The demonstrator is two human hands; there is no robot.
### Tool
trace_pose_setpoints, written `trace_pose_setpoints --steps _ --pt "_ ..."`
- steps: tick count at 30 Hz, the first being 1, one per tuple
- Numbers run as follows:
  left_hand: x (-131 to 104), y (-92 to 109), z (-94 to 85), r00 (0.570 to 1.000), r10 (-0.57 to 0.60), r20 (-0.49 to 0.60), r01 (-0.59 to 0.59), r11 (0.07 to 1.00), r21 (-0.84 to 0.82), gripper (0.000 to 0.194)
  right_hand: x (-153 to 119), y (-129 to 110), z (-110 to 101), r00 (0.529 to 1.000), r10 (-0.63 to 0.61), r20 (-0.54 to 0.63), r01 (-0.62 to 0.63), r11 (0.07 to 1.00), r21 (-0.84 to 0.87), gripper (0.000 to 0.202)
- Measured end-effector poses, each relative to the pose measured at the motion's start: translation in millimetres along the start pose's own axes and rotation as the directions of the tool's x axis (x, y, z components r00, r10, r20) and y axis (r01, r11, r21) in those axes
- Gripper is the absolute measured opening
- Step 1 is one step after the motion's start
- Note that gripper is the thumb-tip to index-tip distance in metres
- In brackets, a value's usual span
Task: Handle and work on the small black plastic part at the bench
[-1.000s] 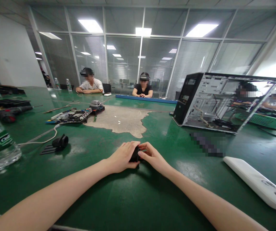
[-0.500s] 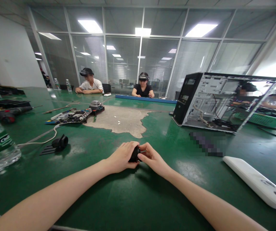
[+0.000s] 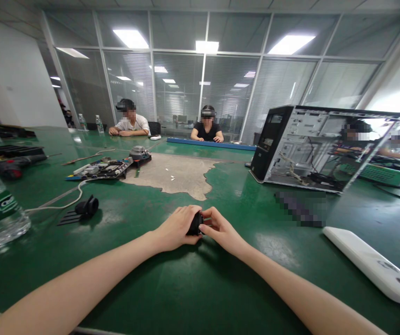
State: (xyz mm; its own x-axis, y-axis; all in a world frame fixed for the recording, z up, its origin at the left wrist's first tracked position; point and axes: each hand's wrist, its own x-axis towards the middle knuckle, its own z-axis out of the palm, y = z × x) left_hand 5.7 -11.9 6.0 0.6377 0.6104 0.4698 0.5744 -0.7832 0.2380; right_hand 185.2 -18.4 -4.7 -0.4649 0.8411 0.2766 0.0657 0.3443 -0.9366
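Note:
A small black object is held just above the green tabletop in the middle of the view. My left hand wraps round it from the left, fingers over its top and thumb below. From the right, my right hand pinches its near edge with thumb and fingertips. The fingers cover much of the object, so I cannot make out exactly what it is. To the left lies a black plastic part with several prongs.
An open computer case stands at the right, with a white device nearer. A circuit board and water bottle are at the left. Beyond a blue bar, a person sits; another person is further left.

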Motion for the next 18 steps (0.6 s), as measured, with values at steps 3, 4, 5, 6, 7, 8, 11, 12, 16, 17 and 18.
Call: trace_pose_setpoints --steps 3,4,5,6,7,8,11,12,16,17,18 --pt "0.3 0.1 -0.6 1.000 -0.001 0.000 0.001 1.000 -0.001 0.056 -0.7 -1.2 0.5 1.000 -0.009 0.001 0.009 1.000 0.001 0.019" --pt "0.4 0.2 -0.8 1.000 0.000 -0.001 0.000 1.000 -0.003 0.056 -0.5 -0.8 0.6 1.000 -0.006 -0.007 0.006 1.000 -0.010 0.018" --pt "0.4 0.3 -0.9 1.000 0.000 -0.001 0.000 1.000 -0.005 0.056 0.0 0.0 0.7 1.000 -0.004 -0.017 0.003 1.000 -0.024 0.018" --pt "0.3 0.4 -1.1 1.000 0.000 -0.001 0.000 1.000 -0.007 0.055 0.5 0.8 0.8 1.000 0.000 -0.025 -0.001 0.999 -0.037 0.017" --pt "0.3 0.5 -1.2 1.000 0.000 -0.002 0.000 1.000 -0.008 0.055 1.0 1.7 1.0 0.999 0.002 -0.032 -0.004 0.999 -0.047 0.017" --pt "0.3 0.6 -1.3 1.000 0.001 -0.001 -0.001 1.000 -0.008 0.056 1.6 2.5 1.1 0.999 0.004 -0.038 -0.007 0.999 -0.053 0.018" --pt "0.3 0.6 -1.5 1.000 0.003 0.001 -0.003 1.000 -0.006 0.058 2.8 3.4 1.2 0.998 0.014 -0.053 -0.017 0.998 -0.057 0.021" --pt "0.3 0.5 -1.5 1.000 0.003 0.001 -0.003 1.000 -0.007 0.059 3.0 3.1 1.1 0.998 0.016 -0.057 -0.020 0.998 -0.058 0.023" --pt "0.1 0.2 -1.3 1.000 0.006 -0.004 -0.006 1.000 -0.015 0.058 2.8 0.7 -0.4 1.000 0.019 -0.019 -0.020 0.999 -0.044 0.023" --pt "0.0 0.2 -1.3 1.000 0.006 -0.003 -0.006 1.000 -0.016 0.058 2.6 0.2 -0.8 1.000 0.014 -0.006 -0.015 0.999 -0.033 0.023" --pt "-0.2 0.3 -1.3 1.000 0.005 -0.002 -0.005 1.000 -0.016 0.058 2.4 0.0 -1.1 1.000 0.008 0.005 -0.008 1.000 -0.021 0.022"
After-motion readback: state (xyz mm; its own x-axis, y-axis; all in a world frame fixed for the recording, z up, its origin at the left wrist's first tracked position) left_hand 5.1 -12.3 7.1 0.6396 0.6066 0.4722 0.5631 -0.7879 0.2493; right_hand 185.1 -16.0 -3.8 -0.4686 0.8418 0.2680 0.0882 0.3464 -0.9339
